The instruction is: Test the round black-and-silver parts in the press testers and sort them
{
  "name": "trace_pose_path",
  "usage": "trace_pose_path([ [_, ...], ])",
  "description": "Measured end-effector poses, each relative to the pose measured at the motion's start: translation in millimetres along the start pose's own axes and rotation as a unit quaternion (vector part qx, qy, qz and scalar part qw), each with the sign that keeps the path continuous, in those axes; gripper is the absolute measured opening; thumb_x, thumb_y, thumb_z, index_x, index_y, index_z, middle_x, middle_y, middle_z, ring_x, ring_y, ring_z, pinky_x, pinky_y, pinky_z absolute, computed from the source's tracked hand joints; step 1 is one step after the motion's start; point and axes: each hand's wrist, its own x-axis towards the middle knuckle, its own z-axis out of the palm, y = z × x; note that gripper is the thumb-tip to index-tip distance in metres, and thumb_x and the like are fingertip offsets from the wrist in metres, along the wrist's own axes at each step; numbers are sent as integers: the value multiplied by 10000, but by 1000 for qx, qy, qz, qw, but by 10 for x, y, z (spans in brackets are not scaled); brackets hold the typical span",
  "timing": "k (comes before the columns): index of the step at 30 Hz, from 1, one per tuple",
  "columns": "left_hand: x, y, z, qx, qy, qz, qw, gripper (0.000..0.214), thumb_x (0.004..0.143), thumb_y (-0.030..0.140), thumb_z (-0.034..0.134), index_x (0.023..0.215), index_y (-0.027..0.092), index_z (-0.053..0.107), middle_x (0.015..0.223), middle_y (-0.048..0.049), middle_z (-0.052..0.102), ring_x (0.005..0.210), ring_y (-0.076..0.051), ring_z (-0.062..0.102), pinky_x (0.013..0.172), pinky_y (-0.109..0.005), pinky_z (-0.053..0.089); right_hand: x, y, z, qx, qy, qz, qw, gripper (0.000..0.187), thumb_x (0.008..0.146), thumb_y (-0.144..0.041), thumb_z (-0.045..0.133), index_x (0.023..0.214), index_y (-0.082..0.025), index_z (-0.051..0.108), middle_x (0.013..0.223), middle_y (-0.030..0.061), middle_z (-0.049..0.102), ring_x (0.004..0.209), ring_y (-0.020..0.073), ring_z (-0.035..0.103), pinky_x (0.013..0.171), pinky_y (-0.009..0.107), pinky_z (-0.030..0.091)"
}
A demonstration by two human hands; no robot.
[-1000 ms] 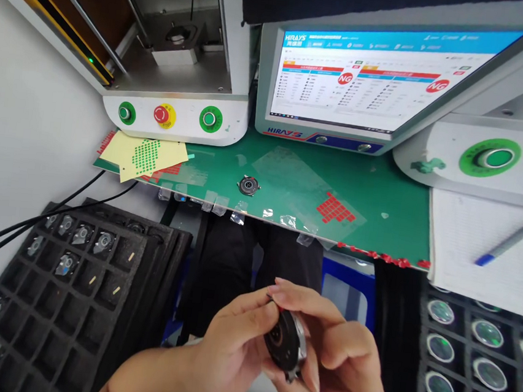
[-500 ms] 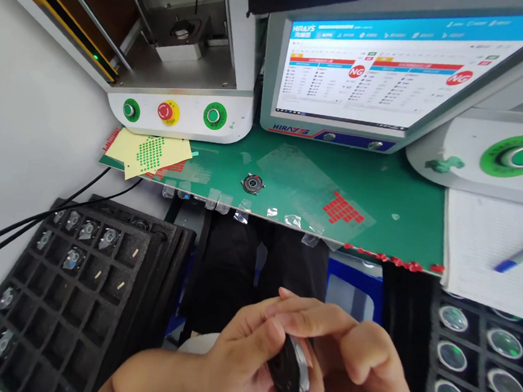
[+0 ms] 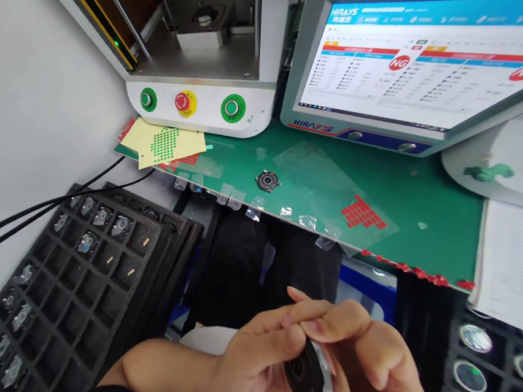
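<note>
My left hand (image 3: 259, 359) and right hand (image 3: 381, 365) pinch dark watch case (image 3: 307, 378), lower frame, right of centre, fingertips meeting at its top edge; rim work, I judge; next calls for steady left grip

The scene is viewed from the wearer's head, with the lens pointed forward and steeply down. The left hand (image 3: 264, 356) and right hand (image 3: 382, 355) are seen closest, from above, at six and near five o'clock. Beyond them, the green worktop (image 3: 425, 221) is shown slanting across the centre. The screen (image 3: 367, 101) is caught obliquely between one and two, the machine (image 3: 208, 106) at eleven; the foam tray (image 3: 64, 319) at eight and black tray (image 3: 497, 366) at four are cropped by the frame.
</note>
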Motion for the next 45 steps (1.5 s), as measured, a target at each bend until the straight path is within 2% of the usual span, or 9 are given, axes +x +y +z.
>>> trace_pose_path([
  [8,33,97,-8,5,-7,-41,999,374,900,512,622,850,149,548,606,-17,585,430,-72,458,408,-150,331,38,45,-19,9,10,-33,999,331,810,-229,790,776,-237,461,884,-11,712,796,187,724,950,422,622],
  [12,226,361,-98,185,-37,-71,979,596,879,740,433,869,157,558,738,-78,647,672,-184,642,610,-254,482,175,51,-170,-57,-20,-91,994,402,730,-213,864,802,-240,470,979,24,738,858,231,740,989,526,579],
  [14,419,573,-185,466,-25,-22,884,582,949,674,305,986,159,574,924,-121,691,871,-232,682,763,-323,530,235,41,-251,-68,7,-107,992,404,721,-154,857,798,-235,468,983,18,737,895,225,740,1006,485,573],
  [17,800,961,-304,820,75,80,561,285,979,332,443,1155,152,577,1218,-165,642,1183,-290,583,1034,-450,452,270,38,-339,-63,69,-118,989,404,713,-88,838,778,-222,462,984,20,725,947,207,731,970,387,594],
  [18,934,1095,-331,861,99,87,491,276,951,222,483,1197,139,575,1315,-188,587,1278,-321,509,1101,-501,382,265,45,-359,-61,83,-116,988,400,717,-81,831,773,-220,460,977,22,721,953,205,728,937,370,609],
  [21,1283,1460,-364,912,93,54,395,416,851,74,595,1264,112,586,1439,-227,474,1356,-392,421,1125,-560,335,215,89,-414,-65,94,-106,988,380,741,-98,817,771,-216,457,954,29,714,930,209,734,843,346,640],
  [25,1562,1773,-341,953,36,-22,302,487,786,129,726,1263,136,630,1262,-173,599,1160,-365,603,964,-454,503,140,167,-517,-85,104,-88,987,381,760,-148,821,769,-215,445,936,33,708,907,220,747,815,330,641],
  [30,1696,1915,-303,969,-15,-52,242,388,825,136,693,1209,182,667,1121,-96,654,969,-262,688,852,-334,529,101,235,-665,-96,124,-75,985,379,751,-129,812,777,-218,444,923,36,703,891,231,751,793,323,643],
  [45,1954,1976,-226,973,-101,-108,180,401,838,195,741,1221,218,625,1043,-74,663,882,-256,686,721,-290,471,132,401,-746,-68,138,-38,987,363,746,-70,792,804,-213,464,983,27,682,942,202,741,859,288,619],
])
